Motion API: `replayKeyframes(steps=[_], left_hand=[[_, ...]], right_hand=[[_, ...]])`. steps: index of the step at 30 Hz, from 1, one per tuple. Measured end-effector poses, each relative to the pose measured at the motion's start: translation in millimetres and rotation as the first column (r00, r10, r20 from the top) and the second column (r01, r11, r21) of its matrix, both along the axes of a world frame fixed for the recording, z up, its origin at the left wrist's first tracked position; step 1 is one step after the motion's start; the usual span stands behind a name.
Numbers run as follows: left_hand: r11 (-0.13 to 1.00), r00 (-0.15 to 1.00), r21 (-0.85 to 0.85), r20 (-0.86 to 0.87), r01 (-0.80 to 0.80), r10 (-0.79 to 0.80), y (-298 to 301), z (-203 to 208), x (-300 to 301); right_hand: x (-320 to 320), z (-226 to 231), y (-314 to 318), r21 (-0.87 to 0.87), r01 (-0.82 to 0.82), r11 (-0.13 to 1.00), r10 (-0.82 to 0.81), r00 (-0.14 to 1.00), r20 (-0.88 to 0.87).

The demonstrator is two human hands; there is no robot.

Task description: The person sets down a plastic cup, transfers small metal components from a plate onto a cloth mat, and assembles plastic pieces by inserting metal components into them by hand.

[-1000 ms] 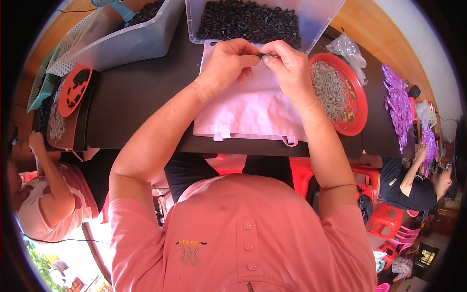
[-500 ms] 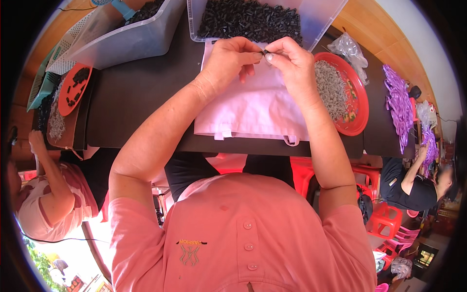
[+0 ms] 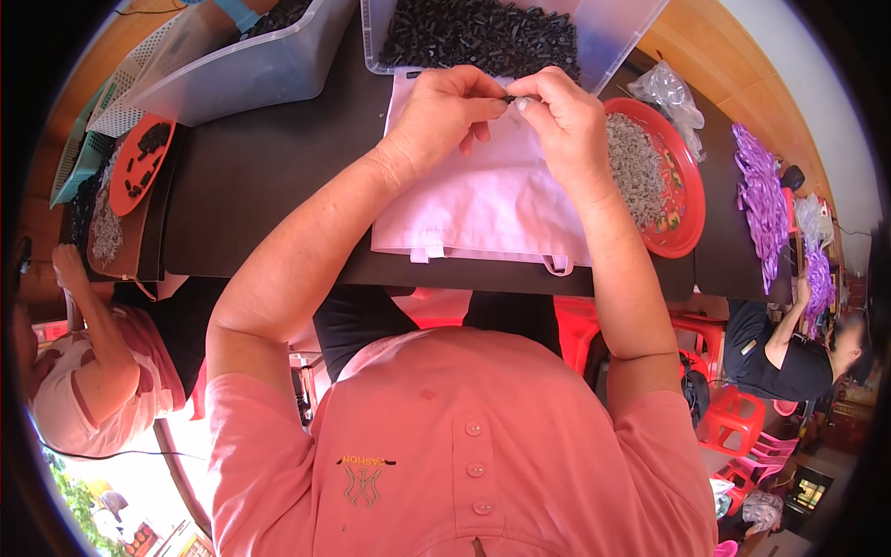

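Note:
Over the pink cloth (image 3: pixel 483 209), my two hands meet fingertip to fingertip. A small black plastic piece (image 3: pixel 510 99) shows between them; its exact shape is too small to make out. My left hand (image 3: pixel 455 107) pinches it from the left with thumb and index finger, the other fingers curled below. From the other side, the thumb and index finger of my right hand (image 3: pixel 564 116) close on the same piece. Just beyond, a clear plastic bin (image 3: pixel 373 37) holds many similar black pieces (image 3: pixel 478 42). Beside my right wrist lies a red tray (image 3: pixel 685 218) of small greyish-clear pieces (image 3: pixel 636 172).
A second translucent bin (image 3: pixel 241 88) stands on the dark table (image 3: pixel 260 176) at left. An orange-red plate (image 3: pixel 125 190) with black pieces lies further left. A clear plastic bag (image 3: pixel 670 97) and purple strips (image 3: pixel 761 204) are at right. People sit on both sides.
Both hands stay together at the same spot, with slight finger movement around the black piece. The view has shifted very slightly.

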State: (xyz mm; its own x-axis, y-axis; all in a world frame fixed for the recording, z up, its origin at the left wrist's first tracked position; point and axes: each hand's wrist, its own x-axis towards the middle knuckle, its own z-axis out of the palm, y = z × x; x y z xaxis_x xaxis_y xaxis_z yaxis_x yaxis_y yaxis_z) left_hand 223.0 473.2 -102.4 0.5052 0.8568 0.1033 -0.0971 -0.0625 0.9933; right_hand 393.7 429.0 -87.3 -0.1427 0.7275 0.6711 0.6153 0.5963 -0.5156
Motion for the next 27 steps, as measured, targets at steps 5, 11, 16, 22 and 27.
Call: replayKeyframes(steps=[5, 11, 16, 22, 27], left_hand=[[1.0, 1.0, -0.009, -0.008, 0.001, -0.001, -1.4, 0.0, 0.6], [0.997, 0.997, 0.072, -0.072, -0.032, 0.037, -9.3, 6.6, 2.3], [1.0, 0.999, 0.006, -0.034, -0.02, 0.02, -9.2, 3.7, 1.9], [0.999, 1.0, -0.031, -0.022, 0.017, -0.017, -7.2, 2.5, -1.2], [0.999, 0.999, -0.009, 0.003, 0.051, -0.051, -9.5, 7.0, -0.2]], right_hand=[[-1.0, -1.2, 1.7, 0.122, 0.002, 0.993, -0.015, 0.994, 0.107], [-0.8, -1.5, 2.5, 0.094, -0.031, 0.995, 0.026, 0.999, 0.048], [-5.2, -3.5, 5.1, 0.231, 0.005, 0.973, -0.057, 0.974, 0.221], [-6.1, -6.1, 5.3, 0.226, -0.002, 0.974, -0.05, 0.973, 0.227], [-1.8, 8.7, -6.1, -0.302, -0.199, 0.932, 0.089, 0.935, -0.343]])
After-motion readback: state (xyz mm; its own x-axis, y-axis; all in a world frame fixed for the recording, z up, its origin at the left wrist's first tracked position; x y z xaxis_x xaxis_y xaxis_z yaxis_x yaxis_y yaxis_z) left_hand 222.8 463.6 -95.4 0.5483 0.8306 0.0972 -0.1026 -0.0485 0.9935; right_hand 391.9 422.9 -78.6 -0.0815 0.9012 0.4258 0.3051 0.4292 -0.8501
